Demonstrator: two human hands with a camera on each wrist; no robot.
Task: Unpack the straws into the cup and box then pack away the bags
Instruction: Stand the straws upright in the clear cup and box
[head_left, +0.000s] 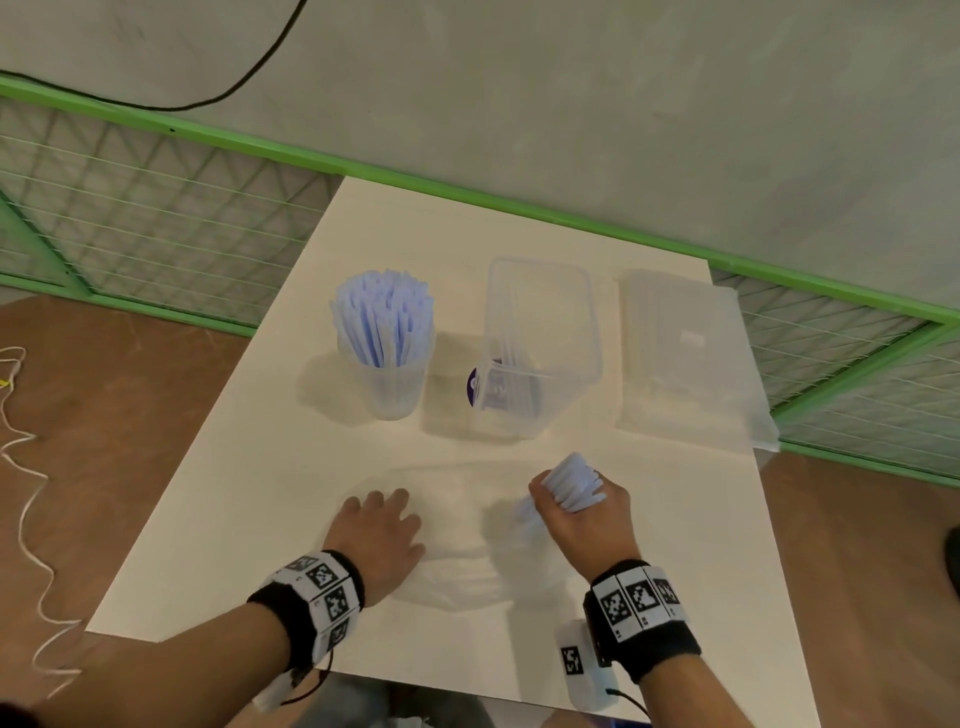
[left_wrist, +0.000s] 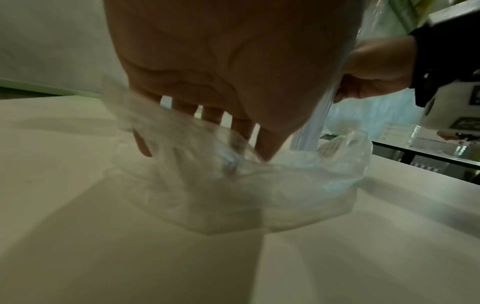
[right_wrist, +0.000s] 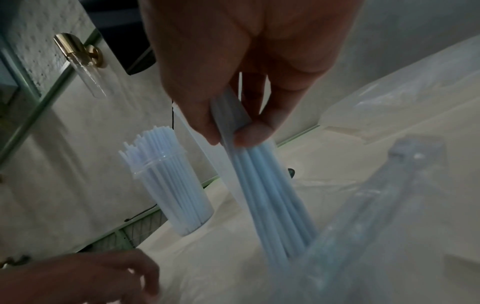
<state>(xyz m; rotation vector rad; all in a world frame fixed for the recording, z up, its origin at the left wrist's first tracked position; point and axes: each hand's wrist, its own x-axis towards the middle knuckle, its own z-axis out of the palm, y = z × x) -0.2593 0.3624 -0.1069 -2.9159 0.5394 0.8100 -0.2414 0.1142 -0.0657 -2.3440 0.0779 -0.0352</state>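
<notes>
Straws, one bunch, held near the tabletop's front edge.
Right hand grips it, lower ends in a clear bag; left hand presses the bag, fingers straight. Behind: filled cup, box.

Your head camera looked down and forward over the whole table. Your left wrist camera sat low and close, facing along the fingers across the table top. Your right wrist camera looked down from higher. All three views shared the straw bundle.
</notes>
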